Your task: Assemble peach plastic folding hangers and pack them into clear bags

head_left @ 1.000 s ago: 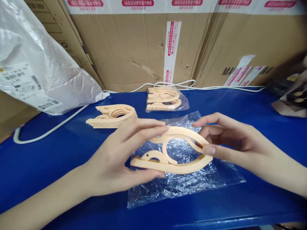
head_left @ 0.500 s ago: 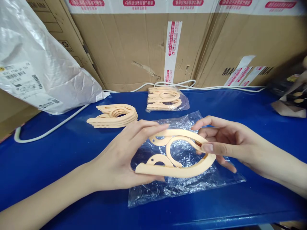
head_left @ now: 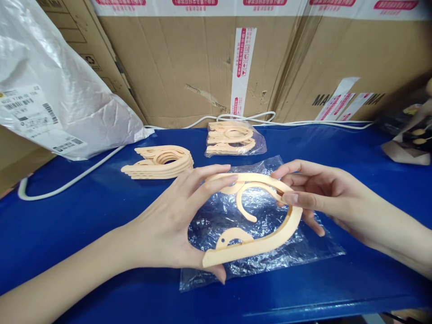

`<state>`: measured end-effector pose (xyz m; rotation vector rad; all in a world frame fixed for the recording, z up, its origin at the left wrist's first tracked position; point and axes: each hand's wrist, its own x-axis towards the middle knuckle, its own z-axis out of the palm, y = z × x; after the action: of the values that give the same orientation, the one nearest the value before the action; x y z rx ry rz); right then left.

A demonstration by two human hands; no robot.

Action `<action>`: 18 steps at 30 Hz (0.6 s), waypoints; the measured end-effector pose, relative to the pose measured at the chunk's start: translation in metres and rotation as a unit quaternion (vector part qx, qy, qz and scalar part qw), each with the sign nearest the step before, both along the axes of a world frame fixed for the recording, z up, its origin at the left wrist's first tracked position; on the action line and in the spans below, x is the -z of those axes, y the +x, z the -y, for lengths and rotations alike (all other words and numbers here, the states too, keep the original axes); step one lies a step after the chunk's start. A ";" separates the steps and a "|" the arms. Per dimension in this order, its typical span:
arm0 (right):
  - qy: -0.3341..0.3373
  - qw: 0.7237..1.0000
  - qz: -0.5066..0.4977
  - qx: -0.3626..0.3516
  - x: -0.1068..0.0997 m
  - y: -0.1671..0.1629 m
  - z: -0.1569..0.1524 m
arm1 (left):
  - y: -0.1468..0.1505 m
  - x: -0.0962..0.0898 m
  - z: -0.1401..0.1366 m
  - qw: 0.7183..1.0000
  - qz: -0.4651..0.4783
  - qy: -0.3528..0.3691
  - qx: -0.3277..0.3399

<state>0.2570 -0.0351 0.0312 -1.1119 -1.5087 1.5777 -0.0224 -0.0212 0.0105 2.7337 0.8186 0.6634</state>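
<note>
Between my two hands is a cream folding clothes hanger (head_left: 270, 240), its two arms partly spread around a curved hook. My left hand (head_left: 172, 216) grips the free ends, fingers on the upper arm and thumb at the lower one. At the right, my right hand (head_left: 317, 193) pinches the hinge end between thumb and fingers. Below the hanger lies a crinkled clear plastic bag (head_left: 216, 216), flat on the blue table (head_left: 101, 288). Behind my left hand sits a stack of similar folded hangers (head_left: 155, 168).
A clear bag of folded hangers (head_left: 231, 138) lies farther back. A white cable (head_left: 70, 184) runs along the table. Cardboard boxes (head_left: 175, 58) stand behind, a silvery mailing bag (head_left: 67, 90) leans at the left, and a dark package (head_left: 410, 130) is at the right edge.
The hanger's two arms have spread farther apart; the lower arm has swung down and away from the hook. My left thumb has moved down with it.
</note>
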 end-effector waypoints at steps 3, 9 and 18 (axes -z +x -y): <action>-0.008 1.000 -0.001 0.007 0.002 0.000 -0.001 | 0.000 0.001 0.001 1.000 0.007 -0.016 0.003; -0.016 1.000 -0.013 -0.001 0.004 -0.002 -0.003 | -0.003 -0.001 0.002 0.999 0.021 -0.031 -0.023; -0.006 1.000 -0.014 -0.009 0.006 -0.001 -0.002 | -0.004 -0.002 -0.003 0.999 -0.013 0.034 -0.020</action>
<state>0.2558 -0.0326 0.0253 -1.0825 -1.4963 1.6093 -0.0264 -0.0186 0.0121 2.7982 0.8734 0.6777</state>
